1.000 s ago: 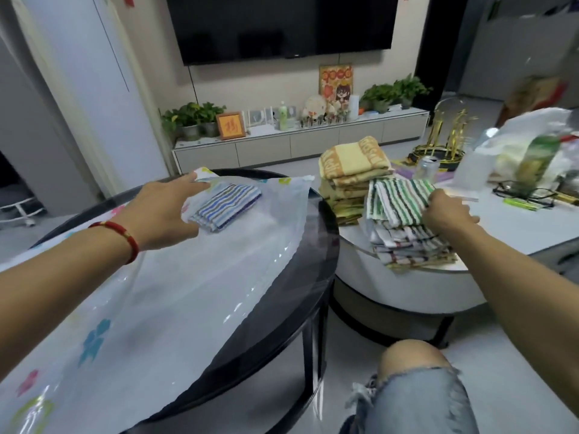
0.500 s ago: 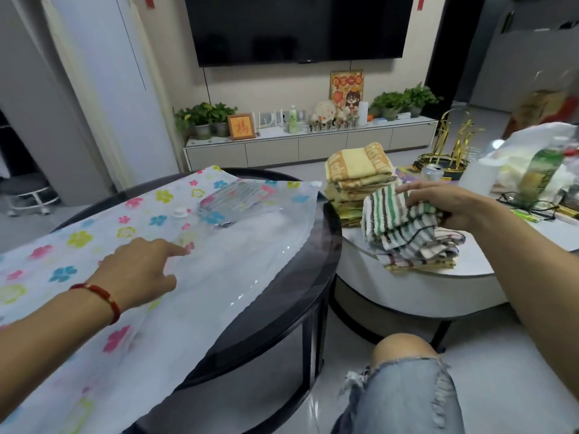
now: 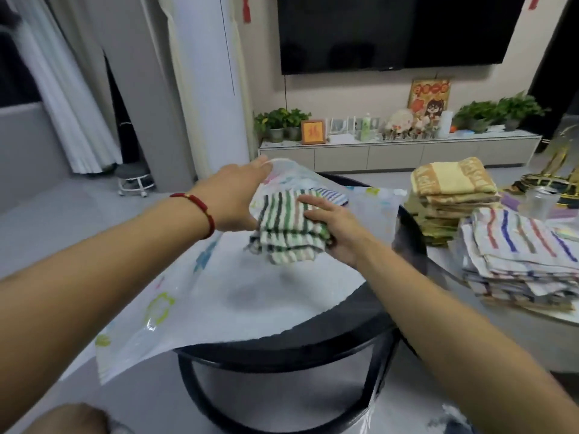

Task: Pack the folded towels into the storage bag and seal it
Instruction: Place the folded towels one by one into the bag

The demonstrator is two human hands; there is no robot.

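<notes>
Right hand (image 3: 333, 228) grips a folded green-striped towel (image 3: 289, 234), fingers flat on top and thumb underneath, with the far end of the towel at the mouth of the bag (image 3: 238, 286). Left hand (image 3: 233, 198) pinches the upper edge of the bag mouth and holds it lifted. Inside, past the green stripes, a blue-striped towel (image 3: 332, 195) shows through the clear film.

The bag is translucent, printed with coloured flowers, and lies spread over a round black worktop (image 3: 313, 343), its near edge hanging off the rim. To the right, on a lower white worktop (image 3: 501, 333), stand a pile of yellow towels (image 3: 454, 195) and, nearer, a pile of white towels with red and blue stripes (image 3: 520, 261). A clear cup (image 3: 540, 202) stands behind that pile. Against the far wall runs a low white cabinet (image 3: 398, 153) with potted plants, a small orange frame and ornaments on it; a dark screen (image 3: 398, 29) hangs above. A tall white column and pale curtains fill the left side, with a small stool (image 3: 133, 180) on the grey floor.

Half a second ago the right hand was lifting this towel from the striped pile and the left lay flat on the closed bag; now the towel has crossed to the bag and the mouth is raised.
</notes>
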